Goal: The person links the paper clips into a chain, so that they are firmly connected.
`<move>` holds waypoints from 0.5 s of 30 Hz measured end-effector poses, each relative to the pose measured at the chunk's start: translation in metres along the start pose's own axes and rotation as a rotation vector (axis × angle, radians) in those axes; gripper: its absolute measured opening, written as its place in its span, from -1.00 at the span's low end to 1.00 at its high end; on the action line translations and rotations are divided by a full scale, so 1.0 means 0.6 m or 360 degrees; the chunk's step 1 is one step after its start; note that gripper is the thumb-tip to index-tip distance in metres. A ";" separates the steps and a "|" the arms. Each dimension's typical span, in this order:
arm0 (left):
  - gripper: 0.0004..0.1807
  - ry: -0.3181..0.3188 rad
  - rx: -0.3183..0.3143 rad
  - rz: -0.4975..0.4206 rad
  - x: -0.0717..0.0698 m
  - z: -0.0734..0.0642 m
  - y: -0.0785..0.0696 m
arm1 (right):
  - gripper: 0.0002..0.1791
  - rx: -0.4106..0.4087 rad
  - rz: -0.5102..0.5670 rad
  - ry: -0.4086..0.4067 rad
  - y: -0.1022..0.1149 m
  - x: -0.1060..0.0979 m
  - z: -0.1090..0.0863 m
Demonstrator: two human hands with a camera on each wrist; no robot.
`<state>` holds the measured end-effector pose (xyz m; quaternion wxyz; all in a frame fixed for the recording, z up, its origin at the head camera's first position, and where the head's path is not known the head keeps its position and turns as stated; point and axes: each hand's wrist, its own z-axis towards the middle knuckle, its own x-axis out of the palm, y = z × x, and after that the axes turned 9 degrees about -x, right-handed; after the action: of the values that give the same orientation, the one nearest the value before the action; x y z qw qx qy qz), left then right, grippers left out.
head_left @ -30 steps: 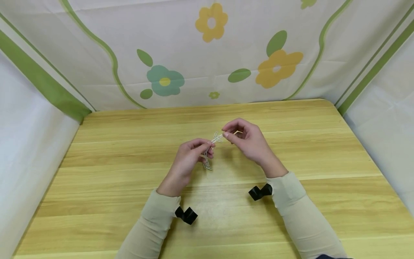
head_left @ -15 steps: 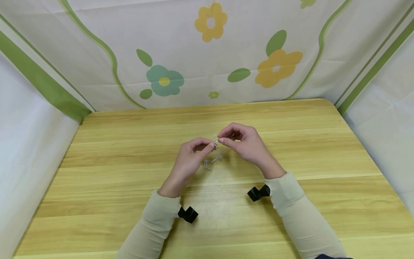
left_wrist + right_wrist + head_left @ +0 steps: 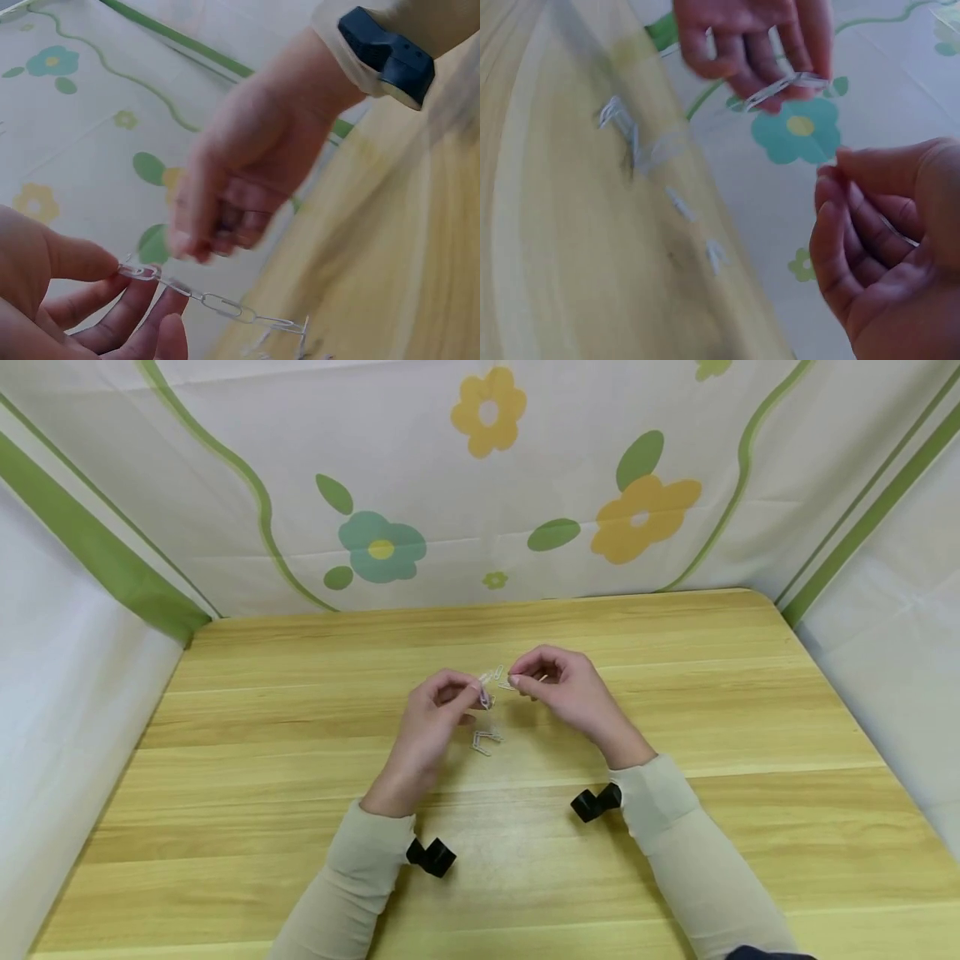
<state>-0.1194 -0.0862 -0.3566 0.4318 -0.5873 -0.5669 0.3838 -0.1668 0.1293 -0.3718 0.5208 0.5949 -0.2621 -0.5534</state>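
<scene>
My left hand (image 3: 429,727) pinches one end of a chain of white paper clips (image 3: 221,304) between thumb and fingers. The linked clips hang down toward the tabletop, where their lower end (image 3: 483,739) lies bent. Just to the right, my right hand (image 3: 566,693) has its thumb and index tips together and the other fingers curled. No clip shows at those fingertips in the right wrist view. Loose paper clips (image 3: 679,204) lie on the table beyond the hands, one of them (image 3: 498,672) between the two hands in the head view.
The wooden table (image 3: 262,777) ends at the back against a white curtain (image 3: 247,410) printed with flowers. Both sleeves carry a black wrist camera, one on the left (image 3: 437,857) and one on the right (image 3: 588,805).
The chain was stretched between both hands, then the hands came together at it. Now the left hand has drawn away leftward with the chain, and the right fingertips are off it.
</scene>
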 end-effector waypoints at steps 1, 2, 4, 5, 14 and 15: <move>-0.86 -0.0025 0.0006 -0.0044 -0.006 0.000 -0.004 | -0.87 0.0002 -0.0036 0.0017 -0.007 0.003 0.003; -0.87 -0.0052 0.0015 -0.0086 -0.013 -0.001 -0.008 | -0.89 0.0003 -0.0077 0.0038 -0.012 0.006 0.006; -0.90 -0.0101 0.0041 -0.0162 -0.030 -0.002 -0.016 | -0.90 -0.0011 -0.0154 0.0089 -0.022 0.015 0.011; -0.90 -0.0124 0.0058 -0.0197 -0.040 -0.002 -0.020 | -0.91 -0.0023 -0.0194 0.0112 -0.026 0.020 0.014; -0.88 -0.0419 0.0065 -0.0488 -0.130 0.003 -0.036 | -0.90 -0.0015 -0.0534 0.0242 -0.027 0.059 0.041; -0.88 -0.0440 0.0051 -0.0501 -0.135 0.004 -0.037 | -0.89 -0.0001 -0.0575 0.0256 -0.026 0.061 0.043</move>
<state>-0.1339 -0.1673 -0.3395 0.4138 -0.4261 -0.6994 0.3976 -0.1855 0.0933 -0.3959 0.4325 0.6743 -0.1085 -0.5886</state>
